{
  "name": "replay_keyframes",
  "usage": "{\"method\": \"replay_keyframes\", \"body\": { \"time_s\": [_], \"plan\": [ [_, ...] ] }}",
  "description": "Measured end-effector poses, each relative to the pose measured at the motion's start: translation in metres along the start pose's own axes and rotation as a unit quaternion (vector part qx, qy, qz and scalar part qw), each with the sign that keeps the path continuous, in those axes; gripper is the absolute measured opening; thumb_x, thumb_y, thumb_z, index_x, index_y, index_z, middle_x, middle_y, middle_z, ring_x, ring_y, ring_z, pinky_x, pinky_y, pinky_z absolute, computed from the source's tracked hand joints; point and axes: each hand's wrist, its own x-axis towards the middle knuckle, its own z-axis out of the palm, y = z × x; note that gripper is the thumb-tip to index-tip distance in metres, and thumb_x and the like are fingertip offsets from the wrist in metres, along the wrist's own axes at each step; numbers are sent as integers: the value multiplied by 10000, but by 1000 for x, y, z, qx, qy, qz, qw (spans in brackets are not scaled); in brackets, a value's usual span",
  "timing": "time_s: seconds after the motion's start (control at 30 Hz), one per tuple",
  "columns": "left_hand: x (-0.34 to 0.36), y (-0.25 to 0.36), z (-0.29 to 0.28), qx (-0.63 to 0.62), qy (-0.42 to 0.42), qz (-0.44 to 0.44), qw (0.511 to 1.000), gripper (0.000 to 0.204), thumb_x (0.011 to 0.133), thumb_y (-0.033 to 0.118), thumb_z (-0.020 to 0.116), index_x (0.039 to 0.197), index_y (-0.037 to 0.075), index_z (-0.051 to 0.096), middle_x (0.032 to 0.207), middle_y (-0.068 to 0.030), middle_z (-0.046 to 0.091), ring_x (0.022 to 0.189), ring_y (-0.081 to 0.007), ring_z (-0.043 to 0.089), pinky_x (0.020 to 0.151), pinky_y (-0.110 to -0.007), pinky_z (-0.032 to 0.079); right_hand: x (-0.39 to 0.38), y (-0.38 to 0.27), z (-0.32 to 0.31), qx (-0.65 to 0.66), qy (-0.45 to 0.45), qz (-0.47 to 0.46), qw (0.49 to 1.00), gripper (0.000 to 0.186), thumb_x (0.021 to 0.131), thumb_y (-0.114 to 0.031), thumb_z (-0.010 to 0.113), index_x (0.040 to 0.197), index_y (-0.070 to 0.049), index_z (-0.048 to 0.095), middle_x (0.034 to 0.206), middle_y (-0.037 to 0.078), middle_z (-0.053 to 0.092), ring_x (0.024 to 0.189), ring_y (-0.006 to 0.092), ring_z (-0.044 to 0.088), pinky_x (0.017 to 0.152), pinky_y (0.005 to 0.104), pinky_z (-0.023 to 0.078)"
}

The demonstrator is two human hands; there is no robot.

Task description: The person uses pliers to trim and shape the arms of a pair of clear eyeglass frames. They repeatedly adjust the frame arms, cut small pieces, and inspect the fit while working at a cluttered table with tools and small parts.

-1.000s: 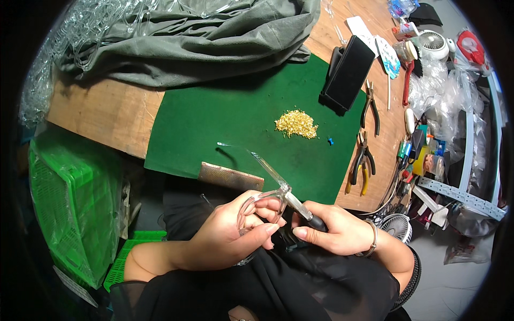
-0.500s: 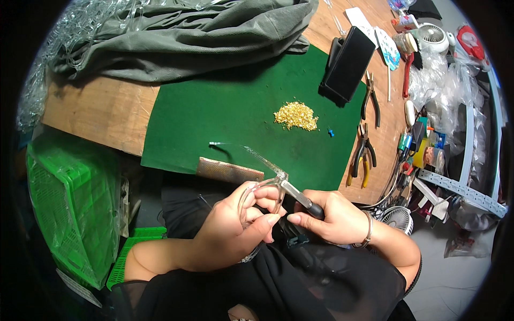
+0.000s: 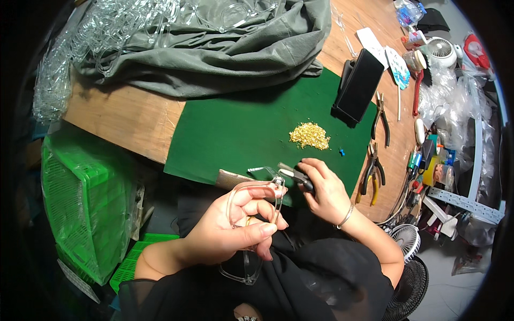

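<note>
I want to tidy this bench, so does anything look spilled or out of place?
Possibly the small gold-coloured pieces: they lie in a loose heap on the green mat, with no container around them and a few scattered beside it, so they look tipped out, perhaps on purpose. A lone blue piece lies to their right.

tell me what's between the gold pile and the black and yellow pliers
In the head view, a small blue pin lies on the green mat between the gold pile and the pliers.
</note>
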Motion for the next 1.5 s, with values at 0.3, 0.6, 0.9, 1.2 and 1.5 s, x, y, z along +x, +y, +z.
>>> {"method": "replay_keyframes", "body": {
  "time_s": [0.3, 0.6, 0.9, 1.2, 1.5],
  "plan": [
    [-5, 3, 0, 37, 17, 6, 999, 512, 820, -34, 568, 1283, -12, 352, 999, -164, 585, 710, -195, 632, 676, -269, 524, 16, 1, 13, -170, 12, -50, 984, 561, 703, -93, 600, 1241, 0, 473, 1266, 117, 490, 749, 236, 541, 709, 334, 431],
    [-4, -8, -7, 347, 50, 302, 886, 256, 781, 18, 682, 975, -26, 521, 859, -135, 646, 797, -178, 646, 751, -290, 507, 28, 24, 3, 27, 124, 67, 990, 120, 771, -57, 617, 840, -19, 528, 751, 152, 534, 701, 328, 552, 629, 386, 441],
    [-9, -15, -11, 300, 43, 281, 911, 286, 794, -30, 654, 1025, -36, 485, 945, -137, 623, 843, -145, 633, 757, -257, 506, 37, 27, 29, 16, 115, 49, 992, 215, 703, -36, 635, 899, -42, 548, 779, 128, 539, 752, 314, 547, 672, 408, 416],
    [6, -22, 0, 313, 30, 186, 931, 365, 842, -63, 555, 1180, -26, 421, 1013, -153, 603, 888, -154, 622, 721, -260, 539, 39, 22, 28, 10, 156, 32, 987, 158, 727, -46, 646, 852, -46, 549, 753, 104, 536, 703, 286, 545, 635, 367, 416],
    [8, -28, 12, 271, 75, 140, 949, 293, 827, -43, 552, 1111, -11, 490, 932, -93, 640, 775, -80, 614, 687, -222, 503, 17, -47, -31, 247, 242, -236, 908, 170, 672, 33, 657, 800, -39, 573, 720, 59, 598, 628, 197, 572, 603, 298, 430]
  ]
}}
